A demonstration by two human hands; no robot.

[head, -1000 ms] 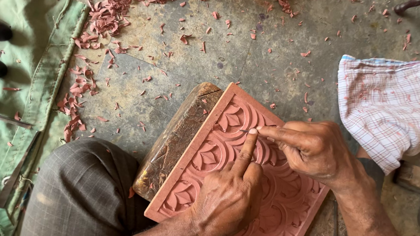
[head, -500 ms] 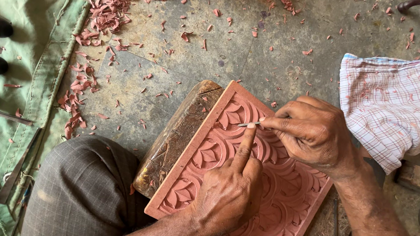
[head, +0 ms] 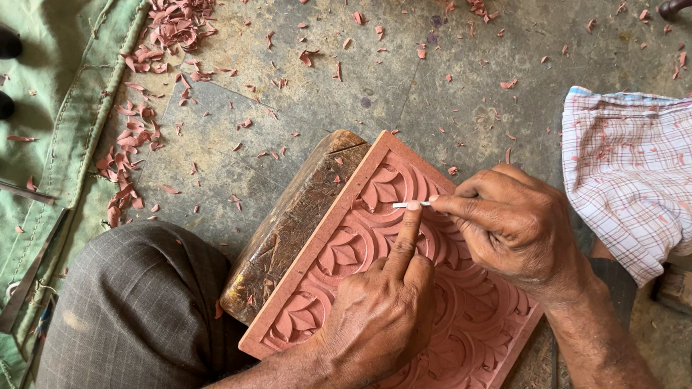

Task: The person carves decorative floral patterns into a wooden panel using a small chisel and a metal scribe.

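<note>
Terracotta relief tile mostly carved; right hand pinches thin carving tool at 12 o'clock leaf, left hand forefinger steadies tip; fine detail remains.

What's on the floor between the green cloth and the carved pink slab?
In the head view, reddish shavings litter the stone floor between green cloth and carved slab.

I am wearing the single camera on my head, and it is looking almost straight down, close over my lap. It is taking in the carved terracotta panel, my knee and the stone floor beyond.
</note>
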